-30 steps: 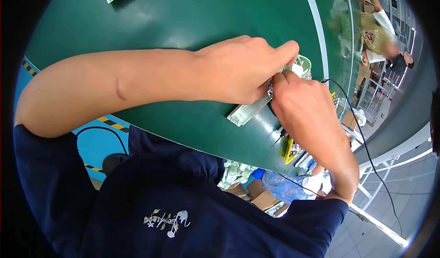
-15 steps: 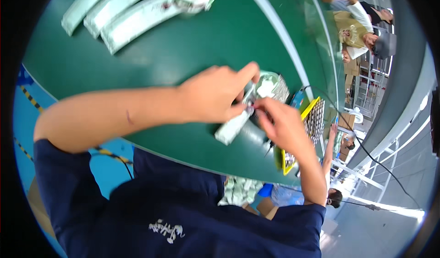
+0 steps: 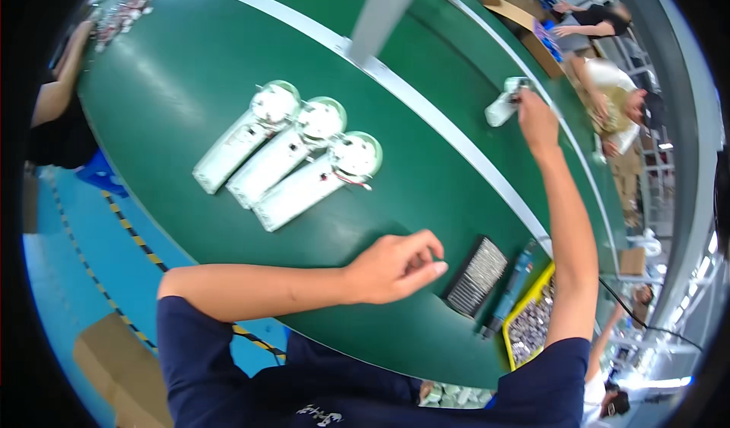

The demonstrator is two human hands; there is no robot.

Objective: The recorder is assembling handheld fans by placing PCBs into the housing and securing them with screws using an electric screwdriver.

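Far out on the right, beyond the pale strip, my right hand [image 3: 537,124] is closed on a small pale green plastic housing [image 3: 500,110]. Its fingers grip the round end, and the straight handle part points left. Over the near middle of the table, my left hand [image 3: 395,268] is loosely curled, thumb apart from the index finger, with nothing in it. Three similar housings, a left one [image 3: 232,150], a middle one [image 3: 270,165] and a right one [image 3: 304,196], lie side by side at the left. Their round ends show white inner parts and thin wires.
Right of my left hand are a dark block with rows of small metal pieces [image 3: 477,274], a blue electric screwdriver [image 3: 514,287] and a yellow bin [image 3: 508,337] of small metal parts. A grey post [image 3: 386,17] rises from the strip [image 3: 456,135]. Other people sit around the table.
My right hand has carried the housing from between both hands to the far right, across the strip. My left hand has let go of it. The view has shifted.
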